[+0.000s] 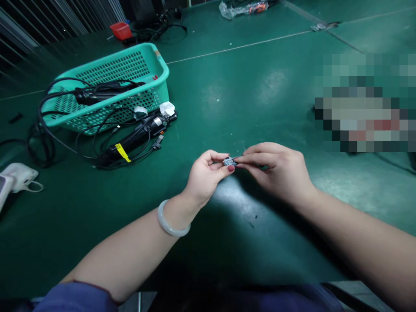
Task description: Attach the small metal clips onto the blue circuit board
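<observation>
A small blue-grey piece that looks like a circuit board [229, 161] is pinched between the thumb and fingers of my left hand [208, 173], above the green tabletop. From the other side, my right hand [279, 169] has its thumb and fingers closed at the piece's right edge. A dark bit shows at those right fingertips, too small to name. Much of the board is covered by my left thumb and fingers.
On the left stands a green plastic basket [164, 80] with a black corded tool [100, 93] inside. Another black tool [139, 136] with cables lies in front. A white device [21, 175] sits at the left edge, a red bin [121, 31] farther back. One area at right is pixelated.
</observation>
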### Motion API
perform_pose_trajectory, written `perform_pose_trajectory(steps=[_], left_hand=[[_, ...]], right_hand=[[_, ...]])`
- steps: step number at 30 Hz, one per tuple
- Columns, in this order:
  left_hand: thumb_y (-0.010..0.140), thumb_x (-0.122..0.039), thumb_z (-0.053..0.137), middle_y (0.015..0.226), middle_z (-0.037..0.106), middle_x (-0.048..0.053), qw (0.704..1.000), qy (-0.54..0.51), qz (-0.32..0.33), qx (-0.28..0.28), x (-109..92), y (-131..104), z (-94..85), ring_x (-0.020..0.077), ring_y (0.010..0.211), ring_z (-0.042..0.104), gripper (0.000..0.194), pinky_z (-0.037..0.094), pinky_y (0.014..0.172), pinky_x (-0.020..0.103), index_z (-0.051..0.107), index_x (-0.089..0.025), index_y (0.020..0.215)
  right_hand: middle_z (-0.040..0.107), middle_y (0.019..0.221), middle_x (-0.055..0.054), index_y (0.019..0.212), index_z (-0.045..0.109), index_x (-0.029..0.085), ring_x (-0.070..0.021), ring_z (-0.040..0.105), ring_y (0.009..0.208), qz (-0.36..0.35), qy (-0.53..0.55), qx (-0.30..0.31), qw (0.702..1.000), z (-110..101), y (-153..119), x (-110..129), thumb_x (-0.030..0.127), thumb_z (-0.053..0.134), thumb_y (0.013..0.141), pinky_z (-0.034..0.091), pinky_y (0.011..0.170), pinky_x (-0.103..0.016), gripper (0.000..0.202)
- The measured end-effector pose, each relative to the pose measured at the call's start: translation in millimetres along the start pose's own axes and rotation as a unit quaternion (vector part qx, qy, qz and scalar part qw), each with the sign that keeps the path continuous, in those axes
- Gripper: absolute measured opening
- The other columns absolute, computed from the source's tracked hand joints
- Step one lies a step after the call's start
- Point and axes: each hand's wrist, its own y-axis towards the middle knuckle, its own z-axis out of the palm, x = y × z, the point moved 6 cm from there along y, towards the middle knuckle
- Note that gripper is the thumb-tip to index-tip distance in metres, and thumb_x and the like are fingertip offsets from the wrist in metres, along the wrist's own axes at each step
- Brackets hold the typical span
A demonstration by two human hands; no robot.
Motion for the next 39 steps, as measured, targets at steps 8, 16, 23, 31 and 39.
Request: perform_pose_trajectory(steps=[8, 16, 23, 31, 39], left_hand=[[0.061, -0.014, 0.079, 0.083, 0.068, 0.0, 0.999, 0.0, 0.004, -0.045, 0.8, 0.6, -6.7, 0.0115, 0.085, 0.066, 0.03, 0.046, 0.093, 0.032, 0.059, -0.015, 0.084], [0.064, -0.012, 0.076, 0.083, 0.067, 0.001, 0.998, 0.003, 0.008, -0.055, -0.8, 0.7, -6.4, 0.0122, 0.086, 0.066, 0.028, 0.045, 0.095, 0.033, 0.058, -0.014, 0.084], [0.063, -0.012, 0.077, 0.083, 0.068, 0.001, 0.998, 0.0, 0.009, -0.057, 0.4, 1.2, -7.6, 0.0129, 0.085, 0.067, 0.029, 0.045, 0.096, 0.035, 0.059, -0.014, 0.084], [0.062, -0.015, 0.079, 0.08, 0.069, 0.001, 0.998, -0.005, 0.008, -0.054, -1.2, -0.7, -7.5, 0.0133, 0.084, 0.068, 0.029, 0.045, 0.095, 0.035, 0.059, -0.015, 0.083], [0.062, -0.014, 0.078, 0.079, 0.07, 0.001, 0.998, -0.003, 0.01, -0.058, -1.7, -1.3, -8.5, 0.0128, 0.083, 0.068, 0.029, 0.047, 0.092, 0.033, 0.059, -0.014, 0.084]], right_hand=[[0.075, 0.09, -0.004, 0.094, 0.074, 0.023, -0.0173, 0.069, 0.079, 0.051, 0.021, -0.005, 0.998, -0.7, 2.8, -19.7, 0.018, 0.057, 0.086, 0.054, 0.071, -0.03, 0.02], [0.07, 0.092, -0.005, 0.087, 0.07, 0.019, -0.0203, 0.065, 0.083, 0.102, -0.037, 0.132, 0.985, 32.7, 6.3, -43.8, 0.023, 0.065, 0.08, 0.05, 0.073, -0.032, 0.01], [0.066, 0.088, -0.006, 0.084, 0.067, 0.017, -0.0183, 0.062, 0.078, 0.073, -0.074, 0.172, 0.98, 44.0, 7.5, -43.1, 0.018, 0.052, 0.087, 0.045, 0.069, -0.028, 0.015], [0.068, 0.085, -0.007, 0.087, 0.064, 0.017, -0.0189, 0.062, 0.077, 0.094, -0.065, 0.165, 0.98, 36.9, 9.3, -50.3, 0.016, 0.044, 0.089, 0.044, 0.07, -0.027, 0.019], [0.063, 0.085, -0.008, 0.087, 0.066, 0.015, -0.0189, 0.059, 0.079, -0.013, -0.128, 0.229, 0.965, 30.5, 7.2, -38.3, -0.001, 0.041, 0.077, 0.044, 0.072, -0.027, 0.032]])
